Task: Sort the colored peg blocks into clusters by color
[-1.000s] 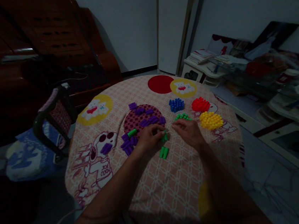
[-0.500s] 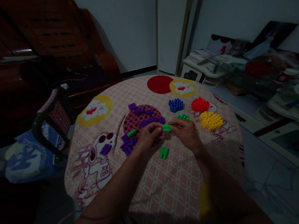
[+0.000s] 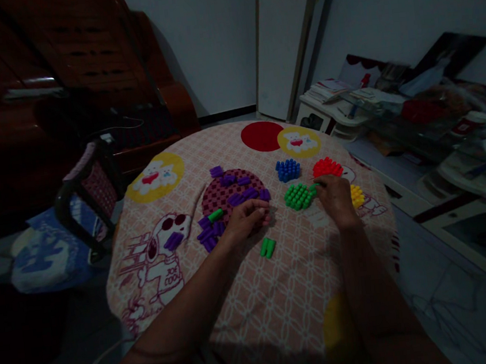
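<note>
My left hand hovers over the near edge of the dark checkered circle, its fingers loosely curled and apart with nothing visible between them. Out to the right, my right hand pinches a small green plastic building block. That block is at the right side of a cluster of upright green blocks, and I cannot tell whether they touch. Two green blocks lie side by side on the cloth below my left hand. Purple blocks lie heaped by my left wrist, with one green block on top.
Blue, red and yellow block clusters stand at the right, the yellow one partly hidden by my right hand. More purple blocks lie on the checkered circle. A patterned cloth covers the round table. A chair stands at the left.
My right hand has moved away from my left, to the right, taking a green block beside the green cluster. My left hand has stayed in place and has lost hold of the green block.
</note>
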Demonstrator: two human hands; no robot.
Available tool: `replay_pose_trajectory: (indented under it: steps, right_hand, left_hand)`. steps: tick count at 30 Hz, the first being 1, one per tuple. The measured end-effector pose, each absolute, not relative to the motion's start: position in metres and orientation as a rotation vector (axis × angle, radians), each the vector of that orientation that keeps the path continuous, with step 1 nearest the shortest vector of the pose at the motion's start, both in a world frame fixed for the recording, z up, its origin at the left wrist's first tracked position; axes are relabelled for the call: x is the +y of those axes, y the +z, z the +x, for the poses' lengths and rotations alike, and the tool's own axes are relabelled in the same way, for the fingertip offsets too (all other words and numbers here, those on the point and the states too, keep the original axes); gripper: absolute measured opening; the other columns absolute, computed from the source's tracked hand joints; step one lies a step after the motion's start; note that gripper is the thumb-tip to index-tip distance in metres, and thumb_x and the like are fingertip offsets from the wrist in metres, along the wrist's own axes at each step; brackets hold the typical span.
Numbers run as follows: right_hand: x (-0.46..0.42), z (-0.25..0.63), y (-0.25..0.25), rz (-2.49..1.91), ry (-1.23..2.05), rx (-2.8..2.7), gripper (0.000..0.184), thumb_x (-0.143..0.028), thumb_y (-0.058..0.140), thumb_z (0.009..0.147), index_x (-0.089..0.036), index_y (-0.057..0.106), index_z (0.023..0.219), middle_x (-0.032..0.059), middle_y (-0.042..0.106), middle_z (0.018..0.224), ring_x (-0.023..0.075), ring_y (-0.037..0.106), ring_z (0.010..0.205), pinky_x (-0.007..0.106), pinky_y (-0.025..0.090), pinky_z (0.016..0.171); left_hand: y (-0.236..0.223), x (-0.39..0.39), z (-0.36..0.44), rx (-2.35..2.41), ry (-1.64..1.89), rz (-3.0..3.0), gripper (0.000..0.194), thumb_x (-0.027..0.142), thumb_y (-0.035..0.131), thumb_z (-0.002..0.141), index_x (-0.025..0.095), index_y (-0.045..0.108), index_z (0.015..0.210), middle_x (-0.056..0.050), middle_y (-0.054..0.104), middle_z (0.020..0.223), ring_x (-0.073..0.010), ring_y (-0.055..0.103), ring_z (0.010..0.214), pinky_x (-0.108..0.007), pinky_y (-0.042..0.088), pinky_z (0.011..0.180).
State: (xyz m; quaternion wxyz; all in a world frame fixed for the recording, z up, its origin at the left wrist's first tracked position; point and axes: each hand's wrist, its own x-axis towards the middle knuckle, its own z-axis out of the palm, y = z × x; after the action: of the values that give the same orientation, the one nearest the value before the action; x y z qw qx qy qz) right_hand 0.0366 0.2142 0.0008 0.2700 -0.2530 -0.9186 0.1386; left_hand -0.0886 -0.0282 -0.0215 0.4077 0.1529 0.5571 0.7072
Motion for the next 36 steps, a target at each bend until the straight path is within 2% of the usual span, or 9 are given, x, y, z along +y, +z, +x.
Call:
replay_pose_trajectory:
  steps: [7, 12, 15, 20, 24, 27, 32, 34, 36]
  right_hand:
    - [0.214, 0.029, -0.007, -0.680, 0.228, -2.595, 0.030, -0.014, 0.054, 0.085, -0.013, 0.079, 0.101, 0.0166, 0.077, 0.100, 0.0285, 0.070, 0.093, 0.040, 0.051, 0.089]
    - [0.215, 0.025, -0.011, -0.662, 0.300, -2.612, 0.033, -0.017, 0.049, 0.088, -0.016, 0.079, 0.103, 0.0144, 0.078, 0.098, 0.0272, 0.071, 0.089, 0.039, 0.052, 0.086]
    - [0.215, 0.026, -0.011, -0.683, 0.346, -2.584, 0.038, -0.017, 0.045, 0.089, -0.014, 0.078, 0.108, 0.0164, 0.078, 0.102, 0.0276, 0.071, 0.091, 0.038, 0.052, 0.087]
    - [0.209, 0.033, -0.004, -0.750, 0.363, -2.394, 0.040, -0.022, 0.044, 0.089, -0.013, 0.077, 0.109, 0.0160, 0.078, 0.102, 0.0278, 0.072, 0.091, 0.038, 0.051, 0.087]
    - [0.196, 0.038, 0.000, -0.746, 0.388, -2.250, 0.038, -0.027, 0.044, 0.090, -0.014, 0.077, 0.106, 0.0149, 0.078, 0.099, 0.0276, 0.072, 0.088, 0.038, 0.051, 0.086]
    - [0.186, 0.039, 0.001, -0.711, 0.424, -2.213, 0.036, -0.029, 0.046, 0.090, -0.017, 0.077, 0.103, 0.0123, 0.079, 0.096, 0.0256, 0.072, 0.085, 0.036, 0.053, 0.083]
    - [0.179, 0.039, -0.001, -0.622, 0.489, -2.170, 0.033, -0.031, 0.049, 0.090, -0.017, 0.077, 0.101, 0.0118, 0.079, 0.095, 0.0246, 0.073, 0.082, 0.035, 0.054, 0.081]
    - [0.181, 0.040, -0.003, -0.642, 0.540, -2.130, 0.034, -0.032, 0.049, 0.090, -0.017, 0.077, 0.103, 0.0110, 0.078, 0.093, 0.0242, 0.073, 0.081, 0.035, 0.055, 0.079]
    - [0.185, 0.042, -0.006, -0.683, 0.611, -2.064, 0.035, -0.033, 0.049, 0.091, -0.016, 0.075, 0.106, 0.0101, 0.078, 0.092, 0.0236, 0.073, 0.078, 0.035, 0.056, 0.076]
  left_hand:
    - [-0.020, -0.029, -0.088, 1.420, 1.758, 0.367, 0.038, 0.037, 0.084, 0.068, 0.015, 0.068, 0.095, -0.003, 0.070, 0.075, -0.0096, 0.063, 0.060, -0.020, 0.049, 0.057]
    - [-0.020, -0.029, -0.089, 1.416, 1.757, 0.385, 0.041, 0.039, 0.085, 0.065, 0.014, 0.067, 0.092, -0.003, 0.069, 0.073, -0.0096, 0.062, 0.059, -0.020, 0.048, 0.057]
    - [-0.021, -0.028, -0.090, 1.431, 1.758, 0.397, 0.041, 0.040, 0.085, 0.065, 0.015, 0.066, 0.092, -0.003, 0.069, 0.073, -0.0103, 0.062, 0.059, -0.021, 0.048, 0.057]
    - [-0.024, -0.031, -0.093, 1.605, 1.726, 0.589, 0.034, 0.042, 0.077, 0.070, 0.015, 0.066, 0.088, -0.001, 0.065, 0.070, -0.0109, 0.057, 0.056, -0.023, 0.044, 0.054]
    - [-0.018, -0.036, -0.090, 1.915, 1.370, 1.139, 0.018, 0.032, 0.071, 0.075, 0.017, 0.071, 0.085, -0.001, 0.066, 0.070, -0.0132, 0.057, 0.062, -0.024, 0.042, 0.059]
    - [-0.009, -0.040, -0.092, 2.119, 1.179, 1.365, 0.016, 0.026, 0.068, 0.077, 0.019, 0.074, 0.090, -0.003, 0.070, 0.077, -0.0168, 0.061, 0.069, -0.027, 0.044, 0.066]
    - [-0.004, -0.058, -0.127, 2.724, 1.083, 1.243, 0.022, 0.026, 0.060, 0.086, 0.020, 0.072, 0.102, -0.010, 0.073, 0.102, -0.0243, 0.066, 0.091, -0.033, 0.048, 0.082]
    - [-0.007, -0.070, -0.146, 2.877, 0.933, 1.140, 0.023, 0.029, 0.064, 0.083, 0.021, 0.072, 0.103, -0.011, 0.073, 0.106, -0.0276, 0.066, 0.098, -0.035, 0.049, 0.085]
    - [-0.010, -0.081, -0.162, 2.911, 0.720, 1.021, 0.020, 0.030, 0.069, 0.078, 0.021, 0.073, 0.095, -0.011, 0.074, 0.102, -0.0305, 0.066, 0.098, -0.036, 0.049, 0.084]
